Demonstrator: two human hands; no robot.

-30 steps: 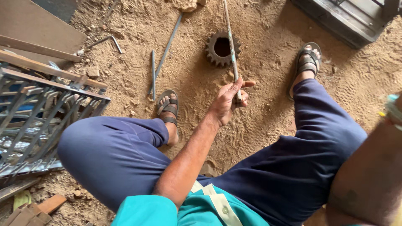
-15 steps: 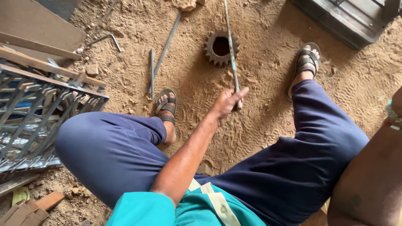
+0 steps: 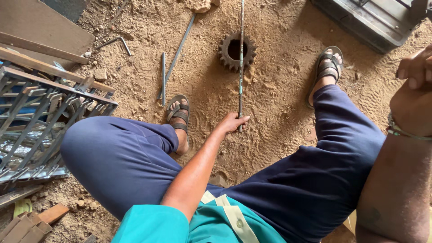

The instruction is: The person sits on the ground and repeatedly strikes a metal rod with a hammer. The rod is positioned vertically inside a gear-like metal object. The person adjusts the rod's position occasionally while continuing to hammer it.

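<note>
A seated person reaches down between the knees, the left hand (image 3: 232, 122) closing around the near end of a long thin metal rod (image 3: 241, 58) that lies flat on the sandy floor (image 3: 279, 112). The fingers (image 3: 243, 119) curl loosely about the rod's tip, the thumb side tucked against it, a grip low enough to lift or slide the bar rather than press it down. Beyond the fingers, the rod runs straight away across the rim of a rusty toothed gear (image 3: 237, 51) half-sunk in the sand. Left of the fingers, near a sandalled foot (image 3: 179, 114), lie two shorter bars (image 3: 173, 63). The right hand (image 3: 416, 92) hangs raised at the frame's edge, fingers bent and holding nothing visible. A metal grille (image 3: 40, 121) stands far left.
</note>
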